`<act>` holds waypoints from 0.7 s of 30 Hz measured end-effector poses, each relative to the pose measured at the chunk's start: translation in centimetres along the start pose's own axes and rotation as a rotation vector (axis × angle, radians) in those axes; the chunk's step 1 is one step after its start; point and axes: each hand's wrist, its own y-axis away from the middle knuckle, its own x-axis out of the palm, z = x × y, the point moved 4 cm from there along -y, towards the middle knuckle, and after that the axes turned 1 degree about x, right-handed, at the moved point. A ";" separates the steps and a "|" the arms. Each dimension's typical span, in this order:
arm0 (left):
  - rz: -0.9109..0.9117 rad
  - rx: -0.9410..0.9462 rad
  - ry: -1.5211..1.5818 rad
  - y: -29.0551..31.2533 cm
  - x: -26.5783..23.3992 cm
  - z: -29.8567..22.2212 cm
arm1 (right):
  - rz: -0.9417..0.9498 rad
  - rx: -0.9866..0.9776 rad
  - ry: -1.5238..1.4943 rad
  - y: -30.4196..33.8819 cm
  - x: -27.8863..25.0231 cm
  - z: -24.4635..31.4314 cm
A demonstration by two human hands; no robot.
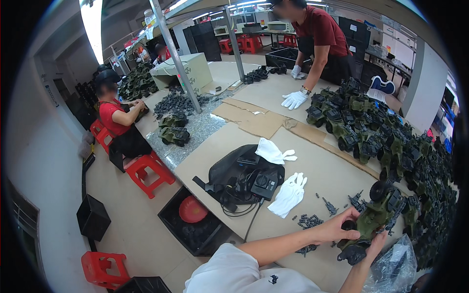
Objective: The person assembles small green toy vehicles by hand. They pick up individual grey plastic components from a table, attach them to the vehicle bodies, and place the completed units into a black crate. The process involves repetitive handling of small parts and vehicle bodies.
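Note:
An olive-green toy military vehicle (372,220) with black wheels is held tilted above the right front of the table. My left hand (340,227) grips its near left side, thumb and fingers closed on the body. From below, my right hand (375,245) closes round the other side, its fingers partly hidden by the toy. Beside my left hand lie small dark-grey parts (309,222) in a loose heap, with a few toy gun pieces (330,207) farther off. A clear plastic bag (396,266) lies crumpled next to my right hand.
Many similar vehicles (361,124) are piled along the right side. White gloves (289,195) and a black bag (220,168) with a cabled device (265,184) lie left of my hands. Across the table a gloved co-worker (320,39) leans in; another sits at left. A black crate (168,215) stands below the edge.

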 end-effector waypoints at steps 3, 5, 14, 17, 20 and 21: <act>0.106 -0.243 0.283 2.0 -0.2 1.1 | 0.094 -0.054 -0.161 1.2 2.4 0.9; 0.136 -0.059 0.210 2.8 -0.5 1.2 | 0.163 -0.093 -0.154 1.9 3.7 0.6; -0.264 -0.123 0.294 4.0 -2.5 1.4 | 0.096 0.094 -0.112 4.2 6.8 6.3; -0.438 -0.049 0.495 4.2 -2.9 1.5 | 0.200 0.157 -0.157 6.1 4.1 8.6; -0.459 0.074 0.625 4.0 -3.8 3.1 | 0.256 0.224 -0.133 8.2 2.8 8.6; -0.425 0.099 0.650 3.8 -3.3 3.1 | 0.270 0.255 -0.129 8.8 2.6 8.1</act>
